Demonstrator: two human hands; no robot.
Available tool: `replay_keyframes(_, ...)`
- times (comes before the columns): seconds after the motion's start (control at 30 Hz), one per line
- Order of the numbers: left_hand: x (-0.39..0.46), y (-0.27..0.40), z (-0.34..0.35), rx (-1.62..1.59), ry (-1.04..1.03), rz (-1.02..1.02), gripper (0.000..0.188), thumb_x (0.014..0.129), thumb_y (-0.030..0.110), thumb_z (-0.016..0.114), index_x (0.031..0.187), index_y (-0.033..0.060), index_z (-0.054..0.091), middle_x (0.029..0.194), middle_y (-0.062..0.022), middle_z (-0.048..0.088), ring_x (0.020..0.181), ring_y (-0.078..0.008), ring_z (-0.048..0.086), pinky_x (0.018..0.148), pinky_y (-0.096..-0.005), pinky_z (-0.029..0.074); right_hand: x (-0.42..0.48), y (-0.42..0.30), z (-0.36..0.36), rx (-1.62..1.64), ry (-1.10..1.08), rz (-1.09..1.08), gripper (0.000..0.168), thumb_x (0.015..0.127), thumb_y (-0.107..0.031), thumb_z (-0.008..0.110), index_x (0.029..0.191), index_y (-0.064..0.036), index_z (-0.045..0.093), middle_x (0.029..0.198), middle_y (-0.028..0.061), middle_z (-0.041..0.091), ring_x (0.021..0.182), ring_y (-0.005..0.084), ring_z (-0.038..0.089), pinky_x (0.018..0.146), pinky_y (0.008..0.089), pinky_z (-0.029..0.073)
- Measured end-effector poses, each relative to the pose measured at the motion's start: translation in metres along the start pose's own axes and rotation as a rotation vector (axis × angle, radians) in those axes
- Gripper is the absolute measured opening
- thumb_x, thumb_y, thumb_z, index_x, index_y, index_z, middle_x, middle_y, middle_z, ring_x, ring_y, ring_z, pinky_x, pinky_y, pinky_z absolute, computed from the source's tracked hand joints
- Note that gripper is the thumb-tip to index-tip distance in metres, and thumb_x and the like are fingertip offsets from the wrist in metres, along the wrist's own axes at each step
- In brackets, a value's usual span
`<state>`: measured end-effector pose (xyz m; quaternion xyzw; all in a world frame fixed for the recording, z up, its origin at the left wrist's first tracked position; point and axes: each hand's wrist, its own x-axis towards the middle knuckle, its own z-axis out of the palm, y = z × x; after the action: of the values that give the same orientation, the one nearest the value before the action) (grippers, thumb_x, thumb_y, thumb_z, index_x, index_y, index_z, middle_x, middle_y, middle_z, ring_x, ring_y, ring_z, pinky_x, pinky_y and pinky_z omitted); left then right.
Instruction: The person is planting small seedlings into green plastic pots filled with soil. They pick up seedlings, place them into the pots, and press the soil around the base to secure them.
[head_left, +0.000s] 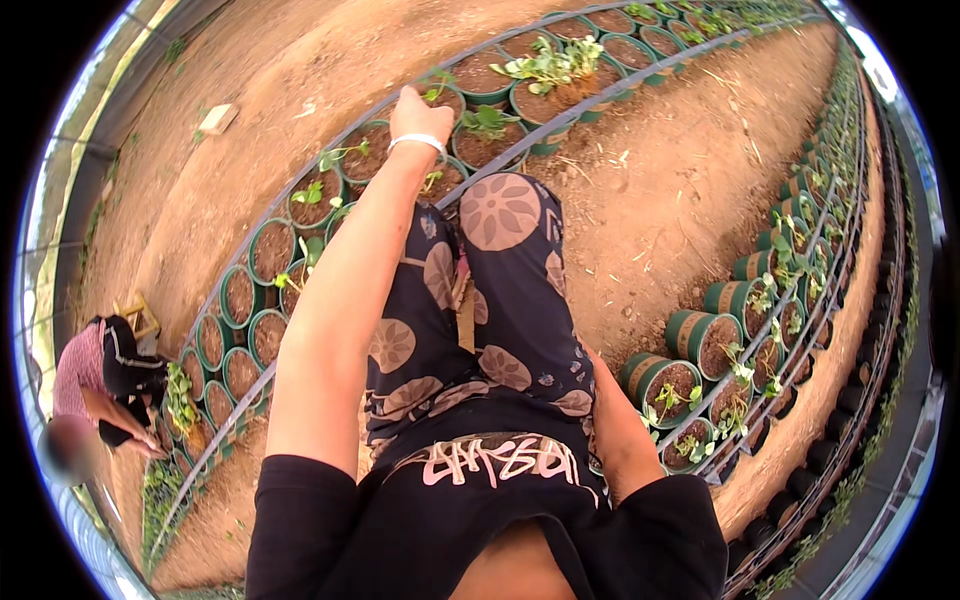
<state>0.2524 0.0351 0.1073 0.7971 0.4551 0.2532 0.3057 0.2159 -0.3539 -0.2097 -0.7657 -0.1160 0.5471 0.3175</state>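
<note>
My left hand (421, 120), with a white band at the wrist, reaches over a green pot of soil in the row before me. Its fingers are bent down at the pot beside a small leafy seedling (433, 91); their tips are hidden, so whether they grip it cannot be told. Just right of the hand, a pot holds a broader-leaved plant (487, 121). A bunch of leafy seedlings with bare roots (559, 64) lies across pots farther right. My right forearm (619, 442) passes down beside my thigh, and the hand is out of view.
A dark rail (540, 131) borders the pot row near my knees. Tilted green pots (701, 341) with plants line the right side along pipes. At far left another person (112, 375) bends over pots near a small wooden stool (137, 316). A pale block (218, 119) lies on bare soil.
</note>
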Motion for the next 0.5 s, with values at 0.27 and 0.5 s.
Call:
replay_keyframes(0.27,-0.003,0.003,0.005,0.015,-0.173,0.069,0.028,0.067,0.020,0.056,0.084,0.0001,0.063,0.086,-0.0224,0.061,0.085,-0.0323,0.059,0.076,-0.0383,0.046,0.006,-0.046,0.007,-0.192,-0.075,0.009,0.040,0.073,-0.031,0.054,0.098,-0.001,0.059,0.095,0.0217,0.060,0.090,0.0294,0.059,0.073,0.0357,0.046)
replay_keyframes(0.5,-0.019,0.013,0.011,-0.103,-0.139,0.077,0.022,0.062,0.010,0.056,0.078,-0.0044,0.062,0.084,-0.0262,0.059,0.084,-0.0349,0.059,0.076,-0.0378,0.048,-0.007,-0.033,-0.012,-0.152,-0.093,0.133,0.040,0.074,-0.031,0.054,0.099,0.000,0.058,0.095,0.0212,0.059,0.090,0.0286,0.059,0.073,0.0353,0.046)
